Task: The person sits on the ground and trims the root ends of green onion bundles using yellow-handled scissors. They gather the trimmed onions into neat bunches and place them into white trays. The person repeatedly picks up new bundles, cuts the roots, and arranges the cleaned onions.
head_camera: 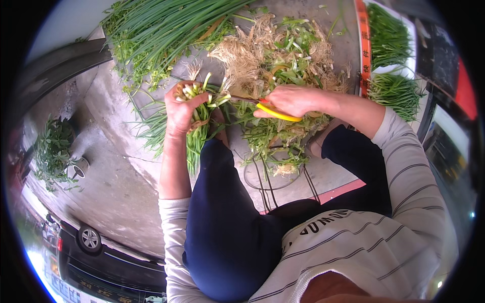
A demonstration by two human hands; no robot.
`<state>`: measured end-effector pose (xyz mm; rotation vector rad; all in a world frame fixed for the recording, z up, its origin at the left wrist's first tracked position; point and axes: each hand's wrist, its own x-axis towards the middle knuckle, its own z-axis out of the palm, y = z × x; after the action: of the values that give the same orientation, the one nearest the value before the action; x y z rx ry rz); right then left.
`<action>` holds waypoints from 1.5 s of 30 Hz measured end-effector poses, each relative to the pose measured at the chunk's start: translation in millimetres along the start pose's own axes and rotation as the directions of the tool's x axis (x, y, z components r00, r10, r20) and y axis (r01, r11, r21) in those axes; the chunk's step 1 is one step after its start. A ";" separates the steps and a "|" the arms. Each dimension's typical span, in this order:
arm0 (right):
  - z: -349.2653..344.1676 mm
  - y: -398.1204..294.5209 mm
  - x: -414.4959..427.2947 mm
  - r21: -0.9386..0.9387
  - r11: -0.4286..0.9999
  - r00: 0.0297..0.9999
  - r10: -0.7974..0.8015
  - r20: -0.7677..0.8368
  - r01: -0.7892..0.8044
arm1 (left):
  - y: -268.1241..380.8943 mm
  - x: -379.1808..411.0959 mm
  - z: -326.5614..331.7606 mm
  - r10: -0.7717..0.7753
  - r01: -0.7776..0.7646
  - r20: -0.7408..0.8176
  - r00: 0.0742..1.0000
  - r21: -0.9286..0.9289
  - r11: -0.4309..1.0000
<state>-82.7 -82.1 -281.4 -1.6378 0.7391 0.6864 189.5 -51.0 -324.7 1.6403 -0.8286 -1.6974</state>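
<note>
My left hand grips a bunch of green onions, with the pale stem ends standing up between thumb and fingers and the green leaves hanging below. To its right, my right hand holds scissors with yellow and orange handles, their dark blades pointing left at the stem ends. Whether the blades touch a stem, I cannot tell. A heap of cut-off roots lies beyond both hands, with trimmed leaf scraps below and around my right hand.
Long green onions lie over leafy herbs at the upper left. More greens fill a white container at the right, beside an orange strip bearing writing. A potted plant and a parked dark car are at the left. My knees flank the scraps.
</note>
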 end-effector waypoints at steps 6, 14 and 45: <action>28.9 15.3 10.5 0.237 0.961 0.974 -0.096 -0.204 0.145 | -1.3 0.7 -1.0 0.026 -0.026 -0.003 1.000 -0.014 1.000; 35.4 21.5 -19.0 0.699 0.682 0.976 0.149 0.158 -0.217 | -0.9 -2.0 -2.0 0.005 -0.005 -0.007 1.000 -0.032 0.999; 40.0 17.8 -18.8 0.782 0.602 0.976 0.214 0.039 -0.163 | 2.8 21.2 -11.0 -0.181 0.158 -0.028 0.983 -0.376 0.913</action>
<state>-110.3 -43.3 -284.9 -0.7622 1.0815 0.3571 199.9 -69.7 -335.6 1.5229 -0.3103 -1.7803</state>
